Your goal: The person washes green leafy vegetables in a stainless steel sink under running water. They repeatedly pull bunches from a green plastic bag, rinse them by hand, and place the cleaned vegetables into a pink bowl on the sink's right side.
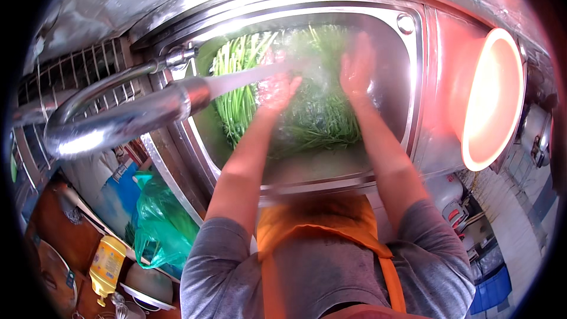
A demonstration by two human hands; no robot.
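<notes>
A stainless steel sink (310,164) holds water and leafy green vegetables with long stems. Pale green stalks (232,102) lie along its left side, and darker thin leaves (328,119) spread through the middle. From the metal faucet (195,95) a stream of water runs between my hands. My left hand (277,91) is in the splashing water, against the right edge of the stalks, with the thumb apart. My right hand (358,68) rests at the right side of the leaves, its fingers blurred. Neither hand is closed around anything that shows.
An orange-pink plastic basin (491,99) stands right of the sink. A wire rack (84,71) is at the left behind the faucet. Lower left are a green plastic bag (164,221), a yellow bottle (107,263) and a pot (148,285). A blue container (491,290) sits lower right.
</notes>
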